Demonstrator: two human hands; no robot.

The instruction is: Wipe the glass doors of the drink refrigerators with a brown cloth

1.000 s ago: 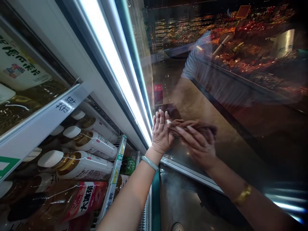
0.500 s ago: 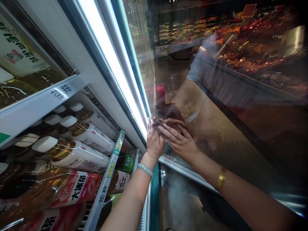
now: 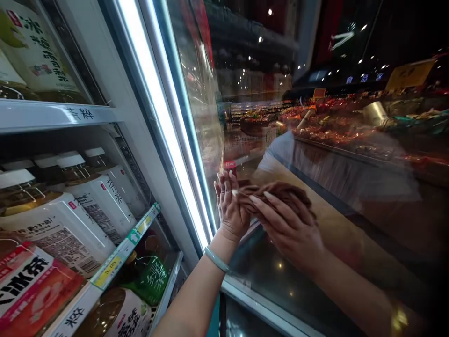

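A crumpled brown cloth [image 3: 298, 193] lies against the glass door [image 3: 336, 224] under the fingers of my right hand [image 3: 293, 231]. That hand is pressed onto the cloth, its fingers bent over the folds. To its left, my left hand [image 3: 232, 208] rests against the glass close to the door's edge, fingers stretched upward and apart. The cloth's left end reaches my left hand, but whether those fingers grip it I cannot tell. A pale green bangle [image 3: 216, 259] is on my left wrist, and a blurred gold bracelet [image 3: 399, 319] on my right.
On the left, cooler shelves hold white-labelled bottles [image 3: 59, 224], a red-labelled bottle [image 3: 31, 285] and a green bottle [image 3: 150, 276]. A bright light strip [image 3: 157, 103] runs down the frame beside the door. Store displays and reflections show in the glass.
My right hand and the cloth have moved right across the glass, away from the door edge. My left hand's fingers have spread upward. The view has tilted up.
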